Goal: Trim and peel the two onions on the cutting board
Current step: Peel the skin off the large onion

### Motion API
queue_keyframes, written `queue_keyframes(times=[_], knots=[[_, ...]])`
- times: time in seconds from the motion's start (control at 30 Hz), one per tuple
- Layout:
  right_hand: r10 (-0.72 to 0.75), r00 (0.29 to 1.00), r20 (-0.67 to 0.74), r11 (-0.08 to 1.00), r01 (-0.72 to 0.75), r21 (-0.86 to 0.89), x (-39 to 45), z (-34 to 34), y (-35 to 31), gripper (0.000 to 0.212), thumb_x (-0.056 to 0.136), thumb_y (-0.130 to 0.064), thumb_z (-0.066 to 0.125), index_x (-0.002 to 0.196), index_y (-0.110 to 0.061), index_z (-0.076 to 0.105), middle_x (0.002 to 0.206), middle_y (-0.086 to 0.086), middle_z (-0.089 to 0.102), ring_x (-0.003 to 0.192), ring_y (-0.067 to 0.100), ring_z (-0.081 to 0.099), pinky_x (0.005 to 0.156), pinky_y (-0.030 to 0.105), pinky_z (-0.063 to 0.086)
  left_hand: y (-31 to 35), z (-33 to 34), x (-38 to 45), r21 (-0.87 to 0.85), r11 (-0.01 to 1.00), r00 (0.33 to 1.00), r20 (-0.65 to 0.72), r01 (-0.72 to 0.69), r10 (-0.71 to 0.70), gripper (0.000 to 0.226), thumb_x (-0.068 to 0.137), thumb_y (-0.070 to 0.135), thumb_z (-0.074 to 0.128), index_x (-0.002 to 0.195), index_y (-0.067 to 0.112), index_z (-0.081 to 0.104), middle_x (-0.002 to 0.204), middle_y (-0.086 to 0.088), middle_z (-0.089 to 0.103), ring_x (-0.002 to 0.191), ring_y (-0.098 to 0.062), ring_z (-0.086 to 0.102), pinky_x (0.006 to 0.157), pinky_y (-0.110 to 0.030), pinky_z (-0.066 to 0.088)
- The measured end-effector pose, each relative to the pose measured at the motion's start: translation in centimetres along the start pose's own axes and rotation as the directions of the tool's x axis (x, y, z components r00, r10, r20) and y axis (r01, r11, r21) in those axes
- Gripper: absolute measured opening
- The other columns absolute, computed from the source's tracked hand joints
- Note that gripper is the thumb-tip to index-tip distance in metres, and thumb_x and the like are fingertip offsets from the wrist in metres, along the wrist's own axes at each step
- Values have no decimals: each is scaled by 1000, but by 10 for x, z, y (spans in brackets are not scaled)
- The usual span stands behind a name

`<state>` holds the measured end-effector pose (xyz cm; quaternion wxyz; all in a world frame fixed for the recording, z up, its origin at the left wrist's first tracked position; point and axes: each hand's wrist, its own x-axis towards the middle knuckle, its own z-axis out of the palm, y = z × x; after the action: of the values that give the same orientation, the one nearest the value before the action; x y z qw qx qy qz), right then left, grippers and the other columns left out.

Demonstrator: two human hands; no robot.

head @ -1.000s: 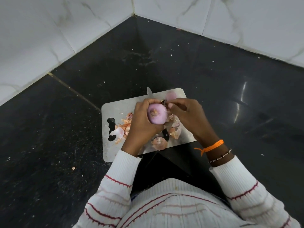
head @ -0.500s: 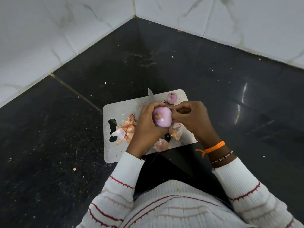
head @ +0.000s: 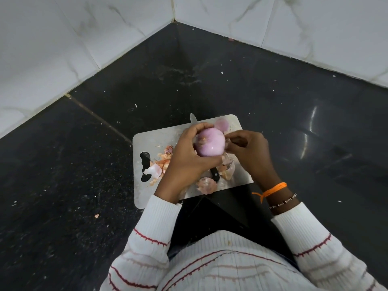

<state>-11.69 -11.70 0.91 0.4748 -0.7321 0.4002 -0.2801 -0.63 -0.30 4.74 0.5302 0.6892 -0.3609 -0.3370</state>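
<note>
Fingers [head: 192, 131] of my left hand [head: 186, 156] are curled over the top of the peeled onion [head: 210, 144], thumb tucked under it, so it's gripped firmly and held up just above the cutting board [head: 155, 139]. My right hand [head: 247, 150] is right next to it with the fingertips bunched in a pinch at the onion's right side; I honestly can't tell if there's a scrap of skin between them or just the onion's edge.

The second onion [head: 221, 124] sits on the far right corner of the board, half hidden behind the one I'm holding. A knife is lying under my hands: the blade tip [head: 193, 118] pokes out past the board's far edge and the black handle [head: 215, 175] peeks out below my left palm, the rest is covered. Peels [head: 161, 164] are piled on the left of the board near its cut-out handle slot [head: 144, 165], with more skins [head: 206, 185] along the near edge and under my right wrist. The board rests on a dark speckled counter [head: 73, 164] in a corner of white marble-look tiles [head: 63, 38]. There's an orange thread [head: 273, 189] and a beaded band [head: 283, 201] on my right wrist.
</note>
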Motion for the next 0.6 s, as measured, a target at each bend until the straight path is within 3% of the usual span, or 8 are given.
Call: queue_keyframes(times=[0.1,0.2,0.3,0.4,0.43,0.53,0.6], knots=[[-37,987,155,994,52,-97,-1,2,-8,29,82,-5,68,109,-12,69,103,1,71,91,7,64,84,13,49,-8,0,1,-53,997,993,-97,57,-62,67,63,10,85,121,26,55,125,4,53,114,-17,54,90,-33,55],[-35,997,66,984,46,-174,1,0,-3,31,87,-1,58,114,-13,67,115,4,67,104,14,62,88,20,44,-13,-6,2,-72,994,979,-182,85,-97,67,62,11,85,120,26,56,124,3,53,111,-13,54,84,-24,53],[-6,1000,-31,971,-2,-241,1,-1,5,35,91,-1,49,124,-10,58,129,8,58,118,20,53,91,18,35,-19,-11,3,-60,992,966,-227,115,-126,66,65,9,84,121,29,54,123,5,51,105,-8,53,77,-14,49],[66,997,36,974,-56,-219,-4,12,11,36,95,-8,46,131,-4,47,134,11,50,118,15,45,88,8,25,-23,-12,4,-61,991,957,-260,118,-130,67,66,8,83,122,29,53,124,6,50,105,-7,51,77,-13,47],[71,995,66,974,-55,-220,-6,19,14,38,95,-11,46,132,-4,44,136,11,47,121,16,43,93,9,24,-24,-12,5,-68,991,955,-269,113,-128,67,66,7,83,122,28,54,124,5,50,106,-8,52,78,-14,48],[53,988,145,963,-12,-270,-13,41,23,50,96,-19,45,142,-6,31,147,12,34,137,24,29,115,34,21,-24,-10,5,-73,992,949,-292,102,-119,65,66,6,83,120,28,55,122,5,51,104,-4,52,84,-18,49],[29,983,182,960,23,-277,-20,53,22,53,97,-21,43,144,-5,25,152,12,26,141,25,21,117,36,16,-25,-11,5,-66,994,947,-305,86,-102,66,65,6,83,120,29,55,121,4,52,105,-5,53,91,-26,50]])
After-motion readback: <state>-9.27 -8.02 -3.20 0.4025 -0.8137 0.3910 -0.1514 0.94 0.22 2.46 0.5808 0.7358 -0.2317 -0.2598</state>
